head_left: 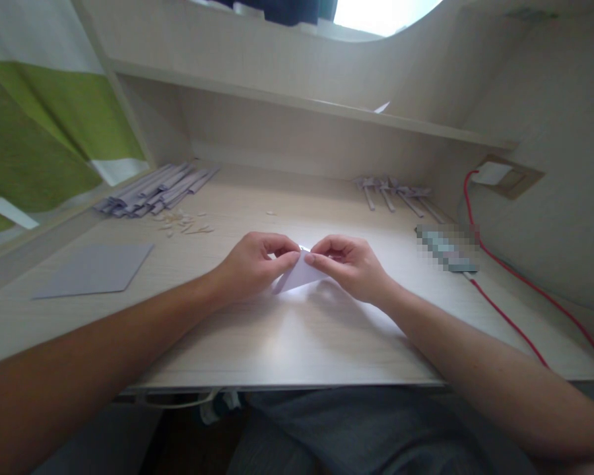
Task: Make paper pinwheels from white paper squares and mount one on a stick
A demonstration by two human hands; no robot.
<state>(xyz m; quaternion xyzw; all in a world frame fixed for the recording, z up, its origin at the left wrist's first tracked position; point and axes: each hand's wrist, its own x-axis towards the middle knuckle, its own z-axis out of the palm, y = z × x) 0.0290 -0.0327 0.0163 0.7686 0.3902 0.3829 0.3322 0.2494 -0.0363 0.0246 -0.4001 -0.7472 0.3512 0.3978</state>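
Between my two hands, just above the desk's middle, is a small folded sheet of pale paper [301, 276]. My left hand [257, 260] pinches its upper left edge between thumb and fingers. With thumb and index finger, my right hand [344, 260] grips the paper's upper right side. The fingertips of both hands almost meet at the top of the fold. A lower triangular flap of the paper shows below the thumbs; the rest is hidden by my fingers.
A stack of paper sheets [94, 269] lies left, with rolled paper strips [163, 188] and small pale bits [181, 223] behind. Several paper pinwheel-like pieces [391, 191] lie at the back right. A blurred phone [445, 249] with a red cable [507, 321] lies right, below a shelf [297, 95].
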